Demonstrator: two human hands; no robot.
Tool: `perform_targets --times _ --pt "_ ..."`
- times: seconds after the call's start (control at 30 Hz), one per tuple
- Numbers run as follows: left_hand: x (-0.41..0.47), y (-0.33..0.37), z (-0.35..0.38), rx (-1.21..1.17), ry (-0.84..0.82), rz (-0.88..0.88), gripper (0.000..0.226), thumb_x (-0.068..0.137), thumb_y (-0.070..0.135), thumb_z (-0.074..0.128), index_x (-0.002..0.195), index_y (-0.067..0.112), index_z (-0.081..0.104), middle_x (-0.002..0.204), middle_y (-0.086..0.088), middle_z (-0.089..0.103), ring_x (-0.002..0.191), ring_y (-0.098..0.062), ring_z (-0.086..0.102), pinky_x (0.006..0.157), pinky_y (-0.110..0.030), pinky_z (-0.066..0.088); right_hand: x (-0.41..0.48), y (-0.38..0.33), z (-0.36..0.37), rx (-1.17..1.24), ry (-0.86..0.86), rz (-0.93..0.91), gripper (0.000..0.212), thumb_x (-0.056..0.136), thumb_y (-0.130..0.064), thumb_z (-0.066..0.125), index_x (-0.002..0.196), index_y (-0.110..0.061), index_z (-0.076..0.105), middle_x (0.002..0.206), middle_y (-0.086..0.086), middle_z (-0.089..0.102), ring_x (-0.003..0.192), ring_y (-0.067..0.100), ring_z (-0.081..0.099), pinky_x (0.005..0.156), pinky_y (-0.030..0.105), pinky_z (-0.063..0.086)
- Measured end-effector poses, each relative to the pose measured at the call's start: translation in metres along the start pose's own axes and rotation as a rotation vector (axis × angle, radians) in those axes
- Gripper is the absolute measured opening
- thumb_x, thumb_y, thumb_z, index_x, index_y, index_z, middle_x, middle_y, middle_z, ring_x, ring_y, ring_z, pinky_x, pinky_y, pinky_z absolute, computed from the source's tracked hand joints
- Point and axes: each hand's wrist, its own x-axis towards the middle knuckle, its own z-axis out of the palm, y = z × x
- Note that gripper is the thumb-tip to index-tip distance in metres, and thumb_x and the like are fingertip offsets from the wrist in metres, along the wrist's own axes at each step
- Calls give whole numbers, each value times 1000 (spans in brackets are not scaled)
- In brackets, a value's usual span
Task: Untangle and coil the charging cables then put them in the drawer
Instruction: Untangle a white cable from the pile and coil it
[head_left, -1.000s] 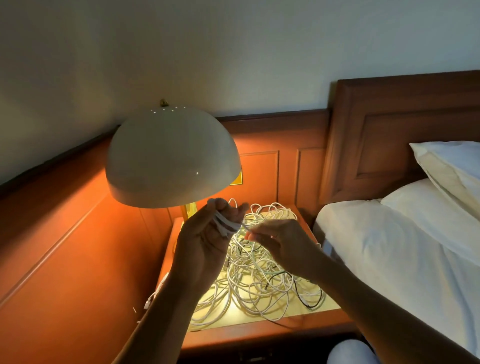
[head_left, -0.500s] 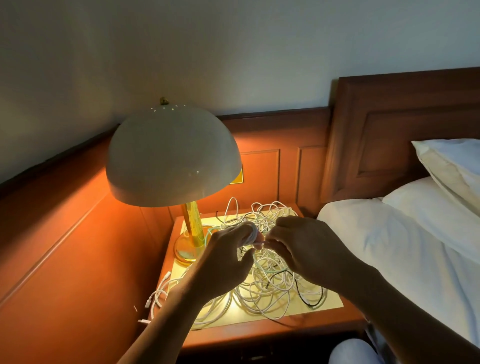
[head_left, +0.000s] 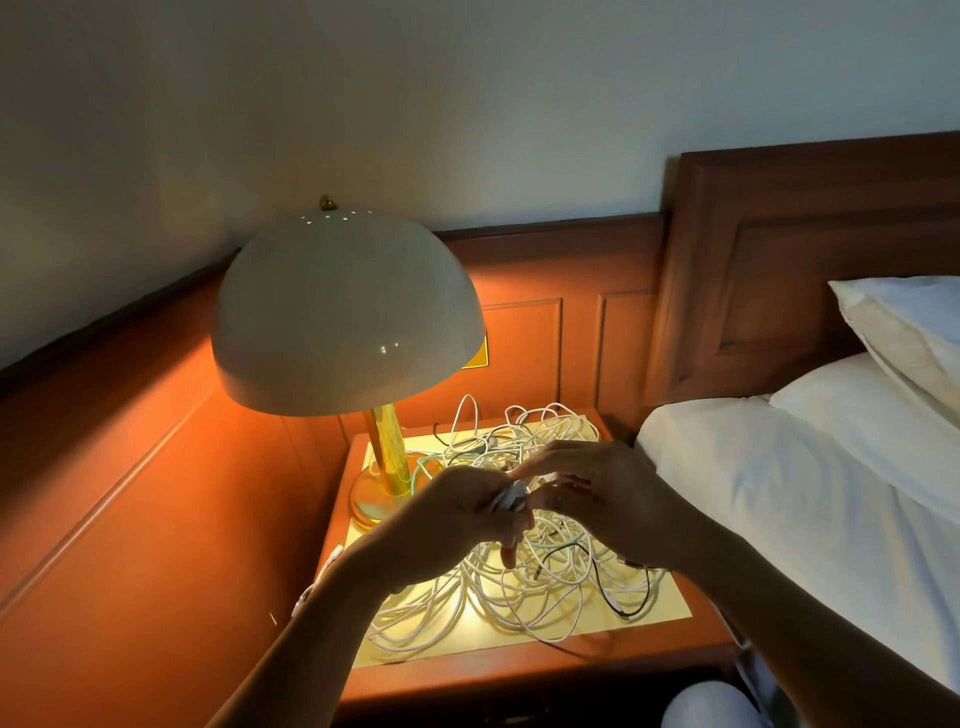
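Note:
A tangled heap of charging cables (head_left: 524, 587), mostly white with a black and a pale green one, lies on the wooden nightstand (head_left: 519, 670). Above the heap my left hand (head_left: 457, 525) grips a small bundle of coiled white cable (head_left: 511, 499). My right hand (head_left: 608, 499) is close against it from the right, its fingertips pinching the cable at the bundle. A white cable end hangs over the nightstand's left edge. No drawer front is visible in the dark below the tabletop.
A lit lamp with a white dome shade (head_left: 343, 322) and a brass base (head_left: 379, 493) stands at the nightstand's back left. Wood panelling runs behind and to the left. A bed with white sheet (head_left: 779, 493) and pillows (head_left: 904, 332) lies to the right.
Both hands have come down from in front of the lamp shade to just above the heap. The white cable in my left hand has gathered into a tighter bundle.

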Motion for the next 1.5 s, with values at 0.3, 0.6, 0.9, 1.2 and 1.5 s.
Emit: perform_targets --times 0.3,0.6,0.9,1.2,1.5 --pt "9 -3 15 72 355 90 29 96 9 67 73 26 67 64 5 69 64 -18 71 69 -39 59 11 -2 5 -71 88 73 20 102 -30 56 114 -22 71 99 -18 69 84 -1 64 68 9 46" --pt "6 -6 33 -236 430 75 16 97 4 62 85 -7 63 64 -7 60 58 -18 58 66 -27 58 12 0 17 39 145 154 6 101 -30 58 102 -33 64 89 -17 68 85 4 64 73 20 49" --pt "11 -8 38 -230 491 25 16 99 6 59 85 7 66 71 -9 66 64 -17 63 62 -23 54 14 -2 21 13 178 205 11 102 -33 57 105 -29 67 87 -27 61 84 -9 62 74 10 43" --pt "9 -20 22 -65 487 6 16 85 33 71 87 18 75 82 -4 70 73 -14 69 65 -24 57 9 2 21 62 195 259 7 94 -41 65 93 -34 65 77 -21 66 79 -1 64 70 13 49" --pt "6 -22 1 131 365 -88 23 96 21 67 76 14 76 70 -4 71 68 -21 67 66 -34 56 9 10 0 -46 -66 242 32 93 3 66 118 -14 74 96 -17 73 83 -7 66 74 5 50"
